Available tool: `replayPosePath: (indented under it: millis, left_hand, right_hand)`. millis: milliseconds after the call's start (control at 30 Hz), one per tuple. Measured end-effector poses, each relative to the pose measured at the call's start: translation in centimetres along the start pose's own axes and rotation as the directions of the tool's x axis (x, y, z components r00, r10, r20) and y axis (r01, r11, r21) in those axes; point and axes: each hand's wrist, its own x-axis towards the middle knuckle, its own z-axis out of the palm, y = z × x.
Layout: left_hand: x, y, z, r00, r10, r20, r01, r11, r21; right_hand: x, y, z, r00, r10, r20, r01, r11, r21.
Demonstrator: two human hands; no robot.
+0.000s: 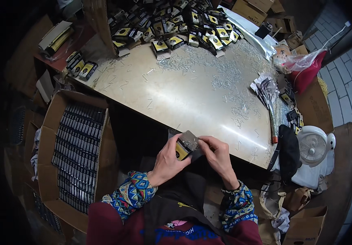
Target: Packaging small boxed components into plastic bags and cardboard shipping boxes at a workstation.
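Above my lap, close to the table's near edge, my left hand (169, 159) is wrapped round a small black and yellow box (181, 151). The box is tilted, and its grey cardboard flap (190, 139) stands open, with a few thin metal pieces showing against it. My right hand (216, 154) is closed in a pinch at the flap's right edge. Whether a small piece is also between those fingertips cannot be made out. Beyond both hands, many thin bent metal pins (227, 77) lie scattered over the pale table top (172, 98).
A heap of similar black and yellow boxes (176, 24) covers the table's far side. On my left stands a carton (47, 163) packed with rows of small boxes (78, 151). To the right are crumpled paper (265, 87), a white fan (312, 147) and a dark cloth (289, 153).
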Motion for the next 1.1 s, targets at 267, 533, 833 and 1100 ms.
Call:
replayPosePath:
  millis: [267,533,833,1100]
  left_hand:
    - [-0.3,-0.2,0.2,0.999,0.04,-0.017,-0.04,0.999,-0.024]
    - [-0.3,-0.2,-0.3,0.982,0.178,0.059,-0.186,0.967,0.173]
    - [-0.4,-0.2,-0.2,0.989,0.131,0.072,-0.138,0.984,0.11]
    - [-0.5,0.0,-0.2,0.995,0.093,0.02,-0.095,0.991,0.096]
  right_hand:
    - [-0.3,-0.4,0.6,0.912,-0.405,0.07,0.41,0.888,-0.209]
    - [-0.4,0.6,1.2,0.988,-0.147,0.038,0.146,0.988,0.045]
    - [1.0,0.4,0.9,0.913,-0.12,-0.391,0.131,0.991,0.002]
    - [-0.5,0.6,2.0,0.963,-0.188,-0.195,0.182,0.982,-0.049]
